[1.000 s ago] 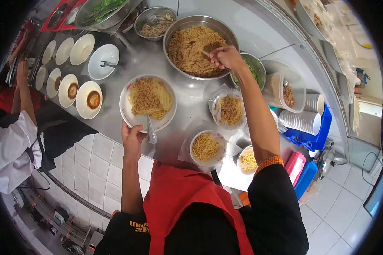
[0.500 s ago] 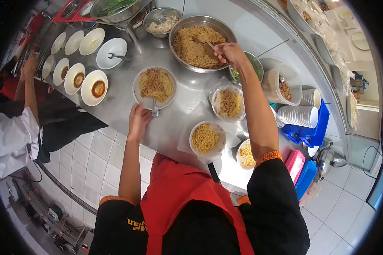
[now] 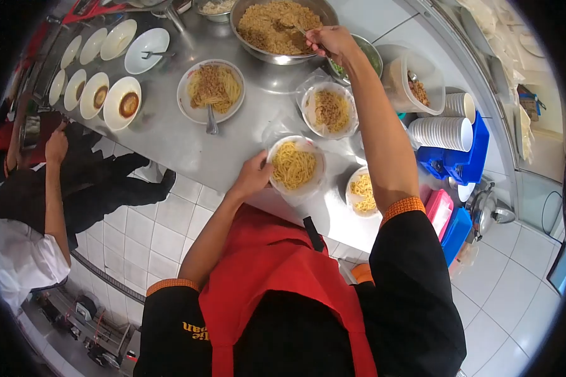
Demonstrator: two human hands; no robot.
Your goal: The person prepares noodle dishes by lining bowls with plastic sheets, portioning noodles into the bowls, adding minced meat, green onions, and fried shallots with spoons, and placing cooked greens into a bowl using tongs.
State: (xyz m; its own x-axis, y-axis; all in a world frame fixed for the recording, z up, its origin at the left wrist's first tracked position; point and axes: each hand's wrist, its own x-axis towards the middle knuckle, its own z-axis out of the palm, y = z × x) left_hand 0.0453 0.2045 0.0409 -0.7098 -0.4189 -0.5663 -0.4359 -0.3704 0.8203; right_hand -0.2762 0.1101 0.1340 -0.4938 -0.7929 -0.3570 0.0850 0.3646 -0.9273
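Noodles lie untopped in a plastic-lined bowl near the front edge of the counter. Our left hand touches its rim; we cannot tell whether it pinches or merely rests there. Our right hand pinches a spoon dipped in the brown crumbly topping of the large metal bowl. We judge scooping to be the step in hand; the next move calls for a level spoon, carried clear of the topped bowl nearby.
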